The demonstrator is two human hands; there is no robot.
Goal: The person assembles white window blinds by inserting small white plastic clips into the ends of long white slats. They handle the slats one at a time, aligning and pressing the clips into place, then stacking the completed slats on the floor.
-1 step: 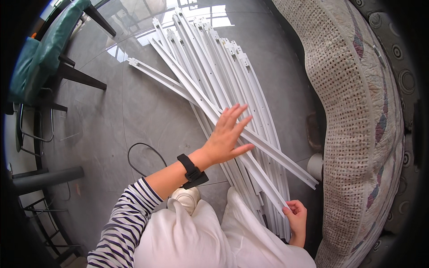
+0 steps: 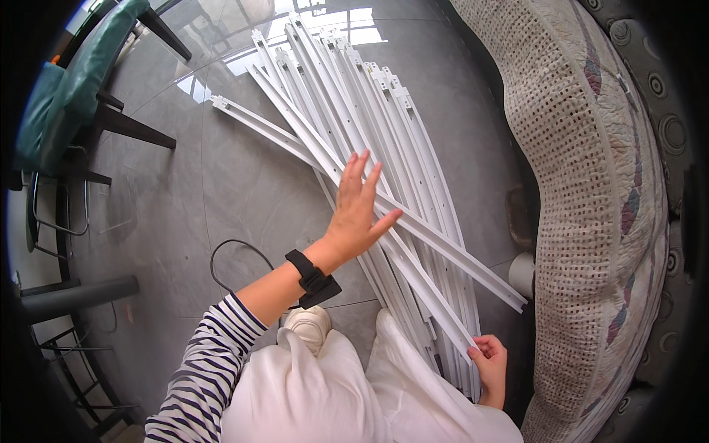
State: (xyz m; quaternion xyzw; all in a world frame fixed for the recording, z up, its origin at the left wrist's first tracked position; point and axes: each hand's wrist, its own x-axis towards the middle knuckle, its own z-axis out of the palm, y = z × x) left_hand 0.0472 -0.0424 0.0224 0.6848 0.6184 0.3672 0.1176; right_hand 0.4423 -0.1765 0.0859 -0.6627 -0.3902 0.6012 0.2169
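Note:
A long white metal rail (image 2: 431, 295) lies slantwise over a pile of similar white rails (image 2: 419, 159) on the floor. At its near end my right hand (image 2: 492, 369) pinches it between thumb and fingers. My left hand (image 2: 356, 213), fingers spread, is over the middle of this rail and hides part of it; whether the palm touches it I cannot tell. Another white rail (image 2: 478, 264) crosses under my left hand, from upper left to lower right. Small fittings show on the far ends of several rails.
A couch with a woven, perforated cover (image 2: 565, 192) borders the right side. At the left stand a green-covered chair (image 2: 46, 111) with dark legs and a grey padded bar (image 2: 81, 295). A black cable loop (image 2: 238, 240) lies on the grey tile floor (image 2: 166, 214) beside my left forearm.
My left hand has shifted left and slightly away from me along the rail, its fingers still spread. My right hand keeps its pinch at the near end, almost unmoved.

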